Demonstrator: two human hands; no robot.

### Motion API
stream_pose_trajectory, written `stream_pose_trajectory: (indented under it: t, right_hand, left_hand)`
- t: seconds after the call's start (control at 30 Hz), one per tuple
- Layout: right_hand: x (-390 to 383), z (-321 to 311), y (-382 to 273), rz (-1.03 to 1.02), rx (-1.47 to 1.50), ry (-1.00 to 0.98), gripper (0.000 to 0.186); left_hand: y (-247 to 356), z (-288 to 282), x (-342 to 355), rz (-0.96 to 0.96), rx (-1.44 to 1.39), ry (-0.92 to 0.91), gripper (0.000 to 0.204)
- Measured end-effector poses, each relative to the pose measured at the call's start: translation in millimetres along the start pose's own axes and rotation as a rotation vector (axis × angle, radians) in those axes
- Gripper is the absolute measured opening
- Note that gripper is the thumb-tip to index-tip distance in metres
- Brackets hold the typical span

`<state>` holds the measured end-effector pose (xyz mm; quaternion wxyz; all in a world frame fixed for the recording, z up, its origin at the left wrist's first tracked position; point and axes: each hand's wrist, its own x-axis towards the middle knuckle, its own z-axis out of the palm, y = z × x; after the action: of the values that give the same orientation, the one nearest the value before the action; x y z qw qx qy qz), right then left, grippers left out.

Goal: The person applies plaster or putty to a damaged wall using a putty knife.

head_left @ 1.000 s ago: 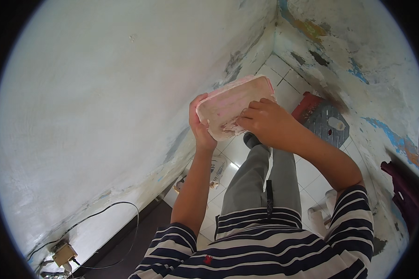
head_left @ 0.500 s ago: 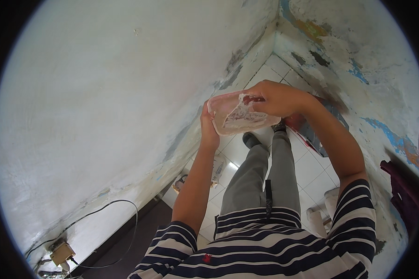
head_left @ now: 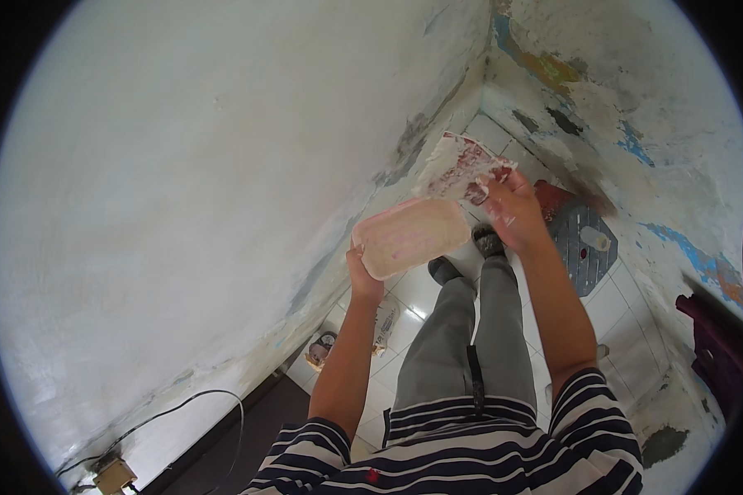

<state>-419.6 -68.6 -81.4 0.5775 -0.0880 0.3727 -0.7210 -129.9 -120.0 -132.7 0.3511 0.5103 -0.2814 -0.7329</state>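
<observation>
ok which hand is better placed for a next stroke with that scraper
Probably the right hand: it grips the flat, paste-smeared reddish scraper by its right end. The left hand is busy holding the pink tray.

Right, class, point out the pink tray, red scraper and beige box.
Pink tray (head_left: 413, 238): head view, broad flat face.
Red scraper (head_left: 469, 165): head view, paste-smeared face.
Beige box (head_left: 115, 476): head view, visible face.

Left hand gripping, right hand farther forward, also gripping, pale smears on its skin, both forearms extended
</observation>
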Motion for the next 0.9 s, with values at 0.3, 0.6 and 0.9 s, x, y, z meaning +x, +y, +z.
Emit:
stream_pose_trajectory:
  t: [0.3,0.6,0.9]
  right_hand:
    - [26.4,-33.5,57.4,0.109,0.592,0.07,0.032]
    - [99.6,-66.0,121.5,-1.004,-0.963,0.034,0.05]
    - [176.0,-82.0,225.2,-1.131,-1.279,0.015,0.047]
  left_hand:
    - [-55.4,-40.2,-29.9,-0.074,-0.061,0.146,0.062]
    - [-148.6,-70.0,-66.2,-0.082,-0.231,0.215,0.058]
    - [-153.3,-91.3,-85.3,-0.017,-0.145,0.292,0.065]
